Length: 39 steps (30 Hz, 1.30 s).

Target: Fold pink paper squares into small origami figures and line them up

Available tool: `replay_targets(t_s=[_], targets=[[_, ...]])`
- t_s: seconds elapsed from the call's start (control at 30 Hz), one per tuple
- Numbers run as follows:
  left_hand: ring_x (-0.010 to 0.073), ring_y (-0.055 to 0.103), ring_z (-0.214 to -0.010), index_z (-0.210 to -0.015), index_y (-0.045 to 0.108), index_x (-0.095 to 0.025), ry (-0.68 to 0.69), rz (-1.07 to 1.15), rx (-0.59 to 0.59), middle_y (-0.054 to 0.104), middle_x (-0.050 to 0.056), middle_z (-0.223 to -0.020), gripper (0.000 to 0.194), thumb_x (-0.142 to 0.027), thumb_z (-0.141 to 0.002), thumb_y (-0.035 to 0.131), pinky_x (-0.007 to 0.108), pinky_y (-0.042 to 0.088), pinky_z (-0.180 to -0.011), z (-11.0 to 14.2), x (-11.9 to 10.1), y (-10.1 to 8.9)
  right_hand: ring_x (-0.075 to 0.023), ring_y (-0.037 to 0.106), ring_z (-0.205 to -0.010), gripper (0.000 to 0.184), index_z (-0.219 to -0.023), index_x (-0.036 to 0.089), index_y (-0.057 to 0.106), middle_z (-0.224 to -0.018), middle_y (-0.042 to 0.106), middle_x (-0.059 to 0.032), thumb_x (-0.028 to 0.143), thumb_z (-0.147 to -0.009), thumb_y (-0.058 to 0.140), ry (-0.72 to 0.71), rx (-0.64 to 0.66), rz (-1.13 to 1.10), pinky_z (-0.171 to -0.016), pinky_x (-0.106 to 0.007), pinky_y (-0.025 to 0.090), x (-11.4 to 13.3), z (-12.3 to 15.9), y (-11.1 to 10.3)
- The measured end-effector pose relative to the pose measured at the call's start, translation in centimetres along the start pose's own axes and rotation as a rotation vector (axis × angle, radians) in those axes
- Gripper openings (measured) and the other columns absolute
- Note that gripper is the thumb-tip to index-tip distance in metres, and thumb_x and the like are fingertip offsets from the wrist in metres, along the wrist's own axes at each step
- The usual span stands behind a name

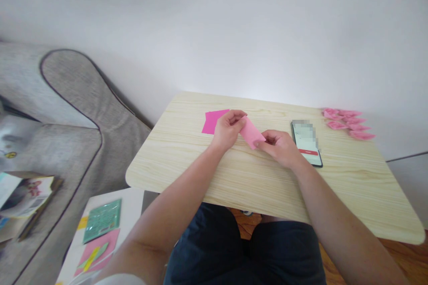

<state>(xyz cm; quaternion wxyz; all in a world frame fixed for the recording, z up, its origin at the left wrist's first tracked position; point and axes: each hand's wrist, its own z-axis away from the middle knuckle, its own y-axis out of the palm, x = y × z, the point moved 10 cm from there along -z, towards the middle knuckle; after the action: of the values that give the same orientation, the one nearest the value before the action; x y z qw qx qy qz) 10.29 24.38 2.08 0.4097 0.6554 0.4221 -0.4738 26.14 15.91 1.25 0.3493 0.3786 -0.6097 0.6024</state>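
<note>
A light pink piece of paper, narrow and rectangular, is held between both hands just over the table. My left hand pinches its upper left end, thumb against fingers. At the lower right end, my right hand grips the paper between thumb and fingers. Brighter pink sheets of paper lie on the tabletop beside my left hand, partly hidden by it. To the right of my right hand lies a phone with its screen lit.
Several folded pink paper pieces sit at the table's back right, near the wall. A grey sofa stands on the left with an open box. At lower left, a white surface bears a green packet and pink paper.
</note>
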Motion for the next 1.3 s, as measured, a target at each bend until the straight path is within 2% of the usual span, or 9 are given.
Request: replay_targets(t_s=[0.07,0.17,0.23,0.33,0.53,0.63,0.83,1.1,1.3], targets=[[0.0118,0.062,-0.069,-0.11,0.067,-0.018,0.007,-0.001,-0.024,0.069,0.0,-0.079,0.031,-0.033,-0.083,0.075,0.024,0.048,-0.065,0.0,-0.2,-0.3,-0.0139,0.054,-0.063,0.022,-0.086,0.021,0.075,-0.073,0.068,0.0014,0.043,-0.087,0.074,-0.009,-0.003,-0.011,-0.058,-0.029,0.037,0.5,0.1,0.0],[0.0109,0.061,-0.065,-0.12,0.062,-0.02,0.01,-0.038,-0.059,0.07,-0.002,-0.079,0.045,-0.033,-0.081,0.079,0.024,0.047,-0.062,0.1,-0.2,-0.7,-0.0126,0.051,-0.062,0.019,-0.082,0.021,0.071,-0.069,0.063,0.0033,0.039,-0.087,0.073,-0.029,-0.083,-0.047,-0.058,-0.028,0.035,1.1,0.3,-0.7],[0.0103,0.061,-0.064,-0.112,0.064,-0.019,-0.019,-0.01,-0.057,0.069,-0.002,-0.077,0.041,-0.033,-0.078,0.082,0.023,0.047,-0.061,0.0,0.2,-0.6,-0.0125,0.05,-0.062,0.018,-0.08,0.021,0.07,-0.068,0.061,0.0036,0.037,-0.088,0.073,-0.037,-0.144,-0.036,-0.059,-0.029,0.034,1.3,0.4,-1.2],[0.0102,0.06,-0.064,-0.09,0.067,-0.016,-0.047,0.045,-0.009,0.067,-0.001,-0.072,0.029,-0.035,-0.076,0.082,0.024,0.047,-0.063,-0.1,0.7,0.0,-0.0138,0.053,-0.066,0.016,-0.081,0.021,0.071,-0.072,0.065,0.0021,0.036,-0.088,0.073,-0.045,-0.142,-0.047,-0.061,-0.029,0.037,1.3,0.4,-1.1],[0.011,0.063,-0.075,-0.091,0.069,-0.015,-0.018,0.143,0.066,0.07,0.001,-0.083,0.033,-0.039,-0.075,0.086,0.025,0.05,-0.072,0.2,0.0,1.1,-0.0182,0.062,-0.075,0.037,-0.082,0.022,0.072,-0.08,0.069,-0.0024,0.054,-0.098,0.062,-0.087,-0.107,-0.422,-0.074,-0.032,0.049,0.8,-0.2,-0.8],[0.0106,0.062,-0.075,-0.091,0.068,-0.016,-0.014,0.188,0.104,0.068,0.001,-0.083,0.035,-0.041,-0.075,0.087,0.024,0.05,-0.071,0.5,-0.4,1.8,-0.0185,0.064,-0.078,0.029,-0.086,0.024,0.074,-0.083,0.071,-0.0018,0.052,-0.094,0.069,-0.031,-0.11,-0.544,-0.078,-0.032,0.052,-0.2,-0.3,-0.5],[0.0091,0.058,-0.068,-0.092,0.068,-0.016,-0.005,0.208,0.107,0.066,-0.001,-0.078,0.037,-0.043,-0.076,0.088,0.023,0.047,-0.064,0.7,-0.3,2.1,-0.0185,0.066,-0.079,0.023,-0.092,0.025,0.076,-0.083,0.073,-0.0016,0.048,-0.092,0.073,-0.029,-0.071,-0.532,-0.081,-0.033,0.054,-0.5,-0.3,0.1],[0.0095,0.059,-0.07,-0.093,0.067,-0.017,-0.068,0.259,0.074,0.067,-0.001,-0.08,0.035,-0.041,-0.078,0.086,0.022,0.045,-0.064,1.1,0.5,2.1,-0.0188,0.066,-0.077,0.028,-0.091,0.024,0.076,-0.083,0.073,-0.003,0.051,-0.095,0.07,-0.059,-0.038,-0.463,-0.078,-0.034,0.054,0.5,-0.2,0.8],[0.0092,0.056,-0.067,-0.092,0.066,-0.017,-0.075,0.239,0.041,0.066,-0.001,-0.078,0.034,-0.042,-0.078,0.083,0.022,0.043,-0.063,1.2,0.8,2.2,-0.0184,0.068,-0.077,0.02,-0.094,0.023,0.077,-0.083,0.075,-0.0023,0.043,-0.093,0.07,-0.065,-0.09,-0.439,-0.077,-0.033,0.056,1.3,-0.1,0.4]])
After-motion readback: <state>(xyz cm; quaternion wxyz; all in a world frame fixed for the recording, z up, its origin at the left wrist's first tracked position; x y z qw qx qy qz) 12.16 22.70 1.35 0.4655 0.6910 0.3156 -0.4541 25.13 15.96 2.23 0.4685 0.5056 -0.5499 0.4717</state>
